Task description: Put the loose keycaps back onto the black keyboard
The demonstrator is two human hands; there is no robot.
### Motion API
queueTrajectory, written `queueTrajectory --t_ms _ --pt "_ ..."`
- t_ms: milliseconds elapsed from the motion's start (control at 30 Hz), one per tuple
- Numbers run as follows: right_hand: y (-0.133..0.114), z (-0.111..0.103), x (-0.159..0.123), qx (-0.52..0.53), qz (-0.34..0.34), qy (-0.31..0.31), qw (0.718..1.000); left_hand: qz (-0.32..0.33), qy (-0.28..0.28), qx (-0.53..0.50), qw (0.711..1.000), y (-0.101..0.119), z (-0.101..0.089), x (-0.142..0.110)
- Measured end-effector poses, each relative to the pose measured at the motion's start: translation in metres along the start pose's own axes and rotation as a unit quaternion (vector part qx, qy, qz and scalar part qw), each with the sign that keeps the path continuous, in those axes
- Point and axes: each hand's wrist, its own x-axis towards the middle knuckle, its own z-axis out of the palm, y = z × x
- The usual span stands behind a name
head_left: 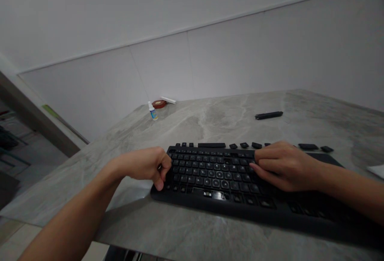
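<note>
A black keyboard [210, 171] lies on the table, tilted slightly in view, with its bottom row of sockets bare and a gap in an upper row. My left hand [150, 165] is closed on its left edge, thumb on the corner. Over the right part of the keys, my right hand [283, 165] has its fingers drawn together in a pinch; whatever is between them is hidden. Behind the keyboard, a loose space bar [211, 145] and several loose keycaps [308, 146] stand in a row, partly covered by my right hand.
On the grey marbled table [192, 125] stand a small spray bottle [153, 111] and a reddish-brown round object [159, 104] with a white strip [168, 100] at the back left. A black pen-like tool [269, 115] lies back right. A white wall rises behind.
</note>
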Motion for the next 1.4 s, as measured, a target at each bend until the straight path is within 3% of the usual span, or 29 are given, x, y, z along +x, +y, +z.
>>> queueTrajectory --t_ms 300,467,600,733,867,933,1000,1067,1133,1233,1400 --pt "0.000 0.000 0.000 0.002 0.002 0.000 1.000 0.020 -0.011 -0.061 0.998 -0.008 -0.001 -0.003" --pt "0.000 0.002 0.000 0.002 0.003 0.008 1.000 -0.041 -0.009 -0.018 0.999 -0.006 -0.001 -0.003" --pt "0.000 0.003 0.001 0.008 -0.005 0.012 1.000 -0.048 -0.003 0.053 0.997 0.005 -0.002 0.001" --pt "0.000 0.003 0.002 0.006 -0.006 0.013 1.000 -0.035 0.014 0.068 0.997 0.008 -0.001 0.005" --pt "-0.001 0.002 0.002 -0.003 -0.007 0.009 1.000 0.002 0.020 0.044 0.999 -0.003 0.001 -0.001" --pt "-0.001 0.002 0.001 -0.004 -0.005 0.007 1.000 0.028 0.062 0.033 0.997 -0.012 0.000 -0.003" --pt "-0.001 0.003 0.000 0.000 -0.003 0.008 1.000 0.051 0.172 0.031 0.983 -0.023 -0.002 -0.001" --pt "-0.001 0.003 -0.001 0.002 -0.001 0.005 1.000 0.063 0.306 0.040 0.949 -0.034 -0.005 0.007" --pt "-0.001 0.002 -0.001 0.001 0.000 0.002 1.000 0.072 0.381 0.054 0.920 -0.044 -0.006 0.017" --pt "-0.001 0.001 -0.001 -0.002 0.001 0.001 1.000 0.105 0.392 0.078 0.911 -0.056 -0.005 0.031" --pt "-0.001 0.000 -0.002 0.000 0.003 0.002 1.000 0.157 0.331 0.097 0.925 -0.067 -0.002 0.048"
